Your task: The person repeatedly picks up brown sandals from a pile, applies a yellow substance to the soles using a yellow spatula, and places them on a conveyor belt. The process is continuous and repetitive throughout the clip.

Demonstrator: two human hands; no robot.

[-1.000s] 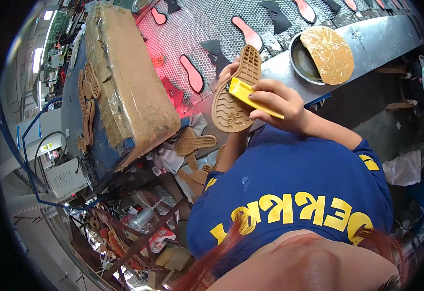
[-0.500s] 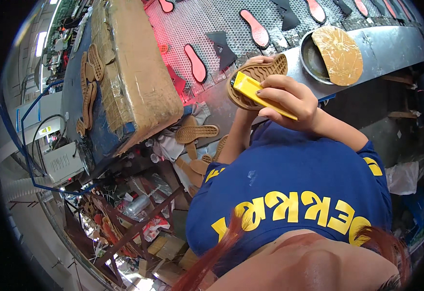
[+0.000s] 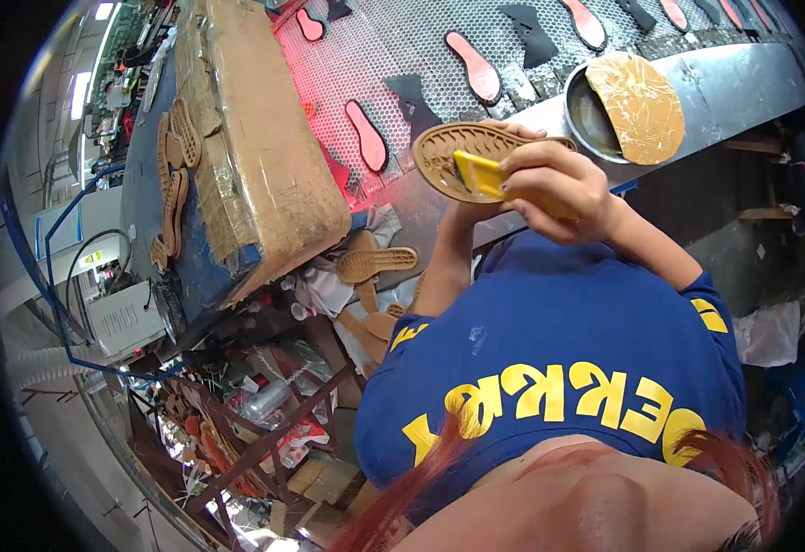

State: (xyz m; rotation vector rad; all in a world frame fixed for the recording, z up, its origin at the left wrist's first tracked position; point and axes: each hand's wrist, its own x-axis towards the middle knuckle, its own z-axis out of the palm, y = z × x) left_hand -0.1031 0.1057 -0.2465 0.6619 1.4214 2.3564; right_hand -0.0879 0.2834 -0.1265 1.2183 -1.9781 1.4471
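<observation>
Tan shoe soles (image 3: 185, 133) lie on a blue surface at far left, beside a taped cardboard box (image 3: 274, 166). Just below the box I see another loose sole (image 3: 377, 264), near pale crumpled material. Above, pink insoles (image 3: 367, 136) with black edges, and black cut pieces (image 3: 413, 103), rest on a pale mesh surface (image 3: 347, 69). At centre, in the air in front of the chest, is the held sole (image 3: 462, 140), tread facing up. The left hand (image 3: 520, 130) grasps it from behind, fingers showing at its far edge. I judge it light and rubbery: fairly stiff, best gripped by its edges, likely to flex if pressed at an unsupported end, not slippery, hard to break. The right hand (image 3: 563, 189) has its fingers wrapped round a yellow tool (image 3: 481, 175), whose dark end is over the tread; I cannot tell whether it touches. Further right, on the metal bench (image 3: 734, 78), a round pan (image 3: 591, 120) is partly covered by a tan disc (image 3: 637, 106).
</observation>
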